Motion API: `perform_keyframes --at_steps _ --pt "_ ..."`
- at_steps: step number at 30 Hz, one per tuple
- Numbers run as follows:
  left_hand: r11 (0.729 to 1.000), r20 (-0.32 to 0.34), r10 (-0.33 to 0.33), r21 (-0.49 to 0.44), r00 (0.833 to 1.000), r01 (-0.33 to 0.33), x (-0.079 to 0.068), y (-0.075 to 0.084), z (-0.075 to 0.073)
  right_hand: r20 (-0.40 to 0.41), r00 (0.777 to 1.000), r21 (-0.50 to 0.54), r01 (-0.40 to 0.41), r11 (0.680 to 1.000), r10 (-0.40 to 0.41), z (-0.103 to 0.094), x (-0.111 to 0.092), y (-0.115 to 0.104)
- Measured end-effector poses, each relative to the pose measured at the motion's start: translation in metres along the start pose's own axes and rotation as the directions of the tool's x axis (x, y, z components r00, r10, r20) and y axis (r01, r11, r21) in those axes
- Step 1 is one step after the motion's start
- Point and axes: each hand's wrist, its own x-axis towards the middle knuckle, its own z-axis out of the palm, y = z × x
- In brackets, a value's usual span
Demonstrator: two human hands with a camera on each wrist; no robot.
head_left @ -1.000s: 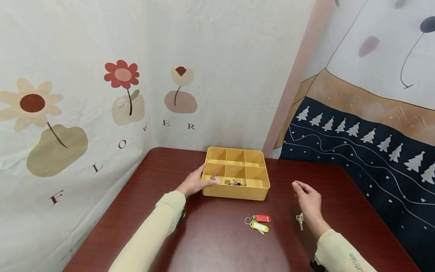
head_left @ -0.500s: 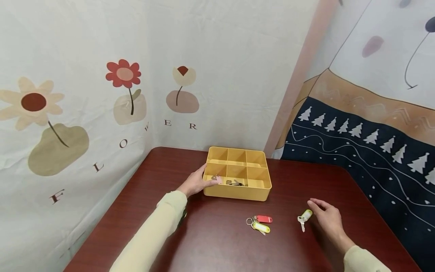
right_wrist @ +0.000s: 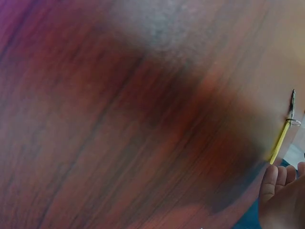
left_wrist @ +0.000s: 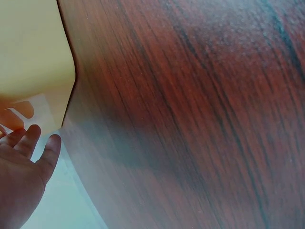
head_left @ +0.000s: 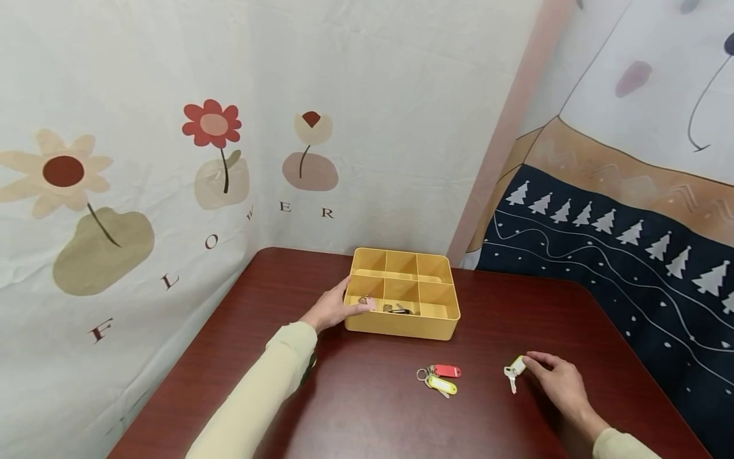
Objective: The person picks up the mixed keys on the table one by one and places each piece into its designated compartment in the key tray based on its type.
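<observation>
A yellow divided box (head_left: 401, 327) stands toward the back of the table. At its front left corner my left hand (head_left: 331, 308) holds it, thumb along the front rim and fingers at the left wall. On the right, my right hand (head_left: 559, 379) pinches the end of a yellow-green key tag (head_left: 518, 364) with a silver key (head_left: 511, 380) on its ring. In the right wrist view the tag (right_wrist: 280, 142) shows edge-on, close over the table, with fingertips (right_wrist: 270, 172) right at its end; the thumb is hidden there.
A key ring with a red tag (head_left: 447, 370) and a yellow tag (head_left: 443, 385) lies before the box. Inside the front compartments are a pink tag (head_left: 371, 303) and dark keys (head_left: 399, 310). Printed cloth hangs behind the dark red table (head_left: 367, 408).
My right hand has moved right and toward me, uncovering the key and tag, and its fingers have come onto the tag's end. My left hand has stayed at the box.
</observation>
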Motion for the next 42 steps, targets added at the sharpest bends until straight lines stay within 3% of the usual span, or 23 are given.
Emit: perform_keyframes --at_steps 19,42 --pt "1.000 -0.004 -0.025 0.017 1.000 0.025 0.000 0.001 -0.001 0.032 0.998 -0.062 0.060 0.996 -0.058 0.014 -0.004 0.005" --pt "0.999 -0.003 -0.015 0.030 1.000 0.015 0.004 -0.002 0.000 -0.044 0.980 -0.100 0.188 0.977 -0.194 0.028 -0.006 0.003"
